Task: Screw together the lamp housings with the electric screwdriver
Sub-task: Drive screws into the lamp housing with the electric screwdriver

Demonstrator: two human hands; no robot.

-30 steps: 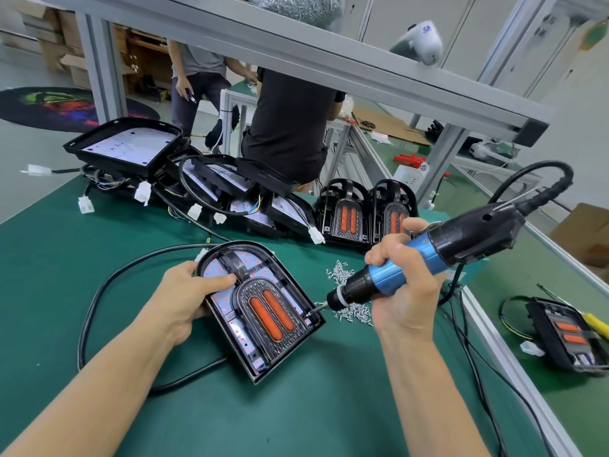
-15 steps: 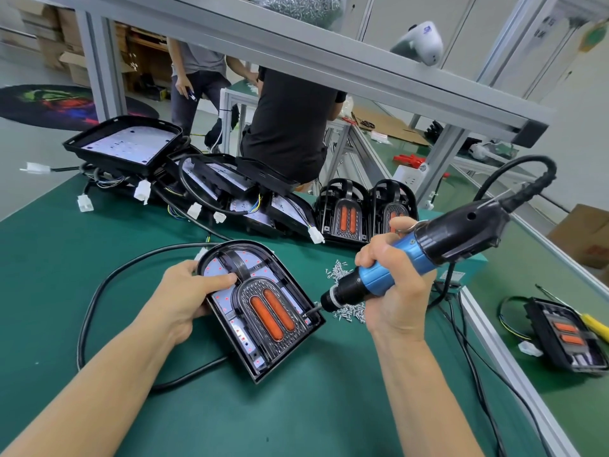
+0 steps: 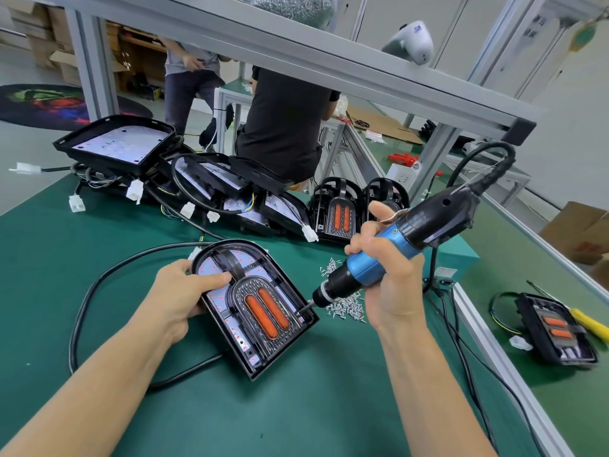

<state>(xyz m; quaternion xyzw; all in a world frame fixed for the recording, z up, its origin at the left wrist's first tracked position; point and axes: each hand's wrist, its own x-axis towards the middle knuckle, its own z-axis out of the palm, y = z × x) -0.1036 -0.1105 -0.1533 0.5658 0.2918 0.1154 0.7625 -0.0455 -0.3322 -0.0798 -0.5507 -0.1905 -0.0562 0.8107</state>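
The lamp housing [image 3: 255, 306] lies flat on the near part of the green table [image 3: 296, 407]. Inside it sit two orange strips [image 3: 267, 311]. The left hand [image 3: 184, 296] grips its far left edge, with the thumb on top. The right hand [image 3: 389, 285] is wrapped around the blue electric screwdriver [image 3: 395, 252]. Its tip touches the right side of the housing. A small pile of screws [image 3: 346, 306] lies just right of the housing. Farther back, more open housings [image 3: 204, 179] rest in a row with wires. Two people [image 3: 286, 127] stand beyond the table.
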